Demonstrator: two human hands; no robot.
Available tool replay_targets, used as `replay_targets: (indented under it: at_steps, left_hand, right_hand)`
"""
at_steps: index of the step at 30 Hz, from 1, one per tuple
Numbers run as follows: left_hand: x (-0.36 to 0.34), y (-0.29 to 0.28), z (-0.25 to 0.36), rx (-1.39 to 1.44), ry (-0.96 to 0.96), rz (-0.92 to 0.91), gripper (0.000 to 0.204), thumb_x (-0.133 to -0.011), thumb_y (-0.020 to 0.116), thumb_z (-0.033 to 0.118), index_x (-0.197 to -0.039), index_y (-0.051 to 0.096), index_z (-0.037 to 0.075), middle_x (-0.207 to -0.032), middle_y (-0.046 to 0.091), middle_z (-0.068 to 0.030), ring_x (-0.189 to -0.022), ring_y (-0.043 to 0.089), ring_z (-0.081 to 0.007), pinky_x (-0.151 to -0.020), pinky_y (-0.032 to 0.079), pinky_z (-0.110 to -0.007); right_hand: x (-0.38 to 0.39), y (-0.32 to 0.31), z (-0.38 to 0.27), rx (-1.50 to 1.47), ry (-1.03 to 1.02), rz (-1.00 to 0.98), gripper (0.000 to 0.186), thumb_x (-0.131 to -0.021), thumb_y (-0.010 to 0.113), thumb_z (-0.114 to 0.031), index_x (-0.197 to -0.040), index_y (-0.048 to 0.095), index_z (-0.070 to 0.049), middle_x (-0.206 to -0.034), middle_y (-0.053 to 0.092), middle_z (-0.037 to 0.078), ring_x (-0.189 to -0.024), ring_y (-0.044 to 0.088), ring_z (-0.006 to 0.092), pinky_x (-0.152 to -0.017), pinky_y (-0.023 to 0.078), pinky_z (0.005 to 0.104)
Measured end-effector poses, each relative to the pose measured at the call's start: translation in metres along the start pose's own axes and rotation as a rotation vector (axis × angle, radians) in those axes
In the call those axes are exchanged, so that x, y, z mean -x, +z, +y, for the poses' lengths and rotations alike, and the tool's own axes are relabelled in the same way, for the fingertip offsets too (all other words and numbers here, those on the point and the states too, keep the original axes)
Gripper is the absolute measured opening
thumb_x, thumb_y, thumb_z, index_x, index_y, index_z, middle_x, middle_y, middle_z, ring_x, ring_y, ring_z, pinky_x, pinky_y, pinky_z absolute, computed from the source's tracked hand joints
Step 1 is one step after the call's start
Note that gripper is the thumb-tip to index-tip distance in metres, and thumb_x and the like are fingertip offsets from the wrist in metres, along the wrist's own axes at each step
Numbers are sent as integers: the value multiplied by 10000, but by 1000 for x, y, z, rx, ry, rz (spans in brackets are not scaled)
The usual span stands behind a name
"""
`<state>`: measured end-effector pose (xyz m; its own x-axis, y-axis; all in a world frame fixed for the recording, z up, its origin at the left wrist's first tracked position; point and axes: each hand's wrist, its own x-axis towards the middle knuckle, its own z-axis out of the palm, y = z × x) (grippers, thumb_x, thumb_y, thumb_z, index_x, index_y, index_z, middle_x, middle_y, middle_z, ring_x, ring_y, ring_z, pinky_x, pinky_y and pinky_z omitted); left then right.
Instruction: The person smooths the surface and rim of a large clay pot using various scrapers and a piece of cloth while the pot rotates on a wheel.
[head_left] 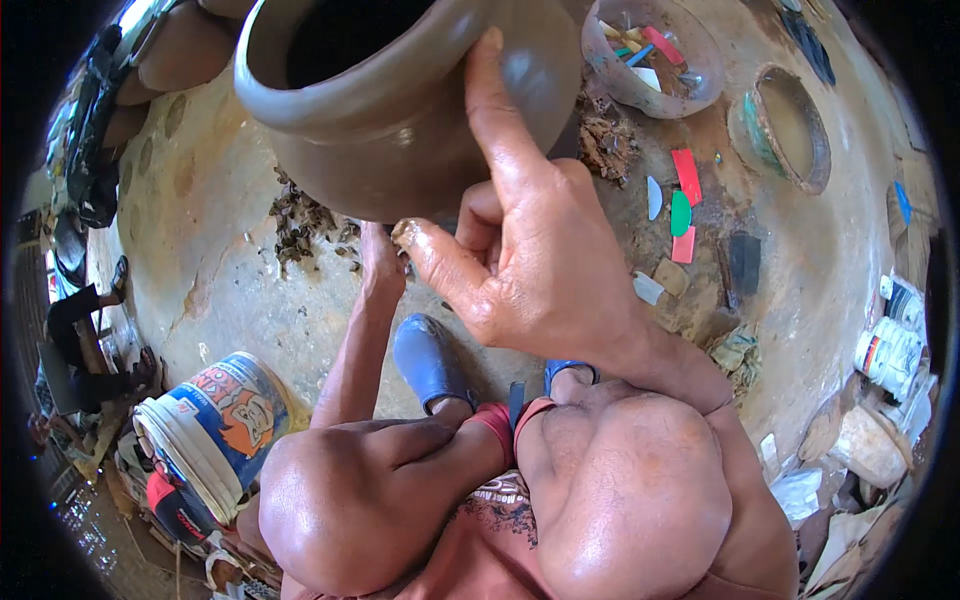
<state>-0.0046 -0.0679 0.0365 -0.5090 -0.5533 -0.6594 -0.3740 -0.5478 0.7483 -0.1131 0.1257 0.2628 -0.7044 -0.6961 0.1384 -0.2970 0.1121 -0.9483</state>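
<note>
A large round clay pot [380, 165], wet and grey-brown with a wide flared rim, is at the top of the view, its dark mouth towards the upper left. My right hand [540, 240] reaches up to its right side. The index finger is stretched out with its tip against the wall just below the rim; the thumb stands apart, wet clay on its tip. My other right fingers are curled and hold nothing that I can see. Below the pot, my left hand [380, 262] shows only near the wrist; the pot and shadow hide its fingers.
Dark clay scraps [300, 225] lie on the floor beneath the pot. To the right are a clear basin [690, 92] of tools, a basin of murky water [790, 130] and coloured plastic pieces [682, 213]. A paint bucket [215, 420] stands left of my knees. Another person's legs [85, 310] show far left.
</note>
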Motion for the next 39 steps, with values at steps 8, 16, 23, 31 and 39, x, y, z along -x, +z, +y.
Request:
replay_targets:
  at_steps: [8, 16, 23, 31, 39]
  left_hand:
    - [7, 9, -17, 32, -43, 34, 637, -975, 520, 626, -1475, 391, 254, -1431, 486, -66, -1199, 555, -294, -904, 486, -498]
    - [14, 9, -33, 29, -77, 66, 632, -984, 513, 624, -1480, 388, 252, -1450, 473, -74, -1206, 552, -315, -906, 489, -513]
    - [6, -6, -46, 20, -76, 86, 637, -998, 501, 626, -1493, 375, 246, -1486, 441, -84, -1213, 546, -345, -901, 496, -526]
    - [7, -4, -39, 15, -107, -4, 699, -999, 503, 650, -1560, 322, 275, -1498, 460, -25, -1200, 546, -265, -924, 473, -430]
    - [-6, -19, -39, 36, -102, -9, 703, -1007, 505, 626, -1570, 308, 254, -1496, 456, -57, -1253, 506, -270, -969, 443, -435]
  right_hand:
    - [7, -7, 5, 86, -31, -91, 984, -826, 704, -159, -1492, 93, 230, -587, 632, 233, -560, 651, 453, -636, 558, 527]
    - [21, -11, 17, 125, -349, -157, 529, -854, 718, -143, -1331, 588, 45, -800, 710, 210, -656, 705, 352, -588, 577, 420]
    - [60, -76, 85, 240, -58, 301, 76, -870, 750, -74, -862, 729, -1, -835, 719, 136, -706, 698, 227, -602, 529, 348]
    - [240, -198, 225, 904, 633, 795, 163, -871, 691, -64, -1020, 745, -29, -1024, 746, 164, -920, 719, 338, -851, 566, 415]
    - [247, -139, 262, 803, 766, 467, 332, -834, 702, -103, -1165, 705, -128, -1067, 693, 167, -999, 673, 403, -855, 553, 493]
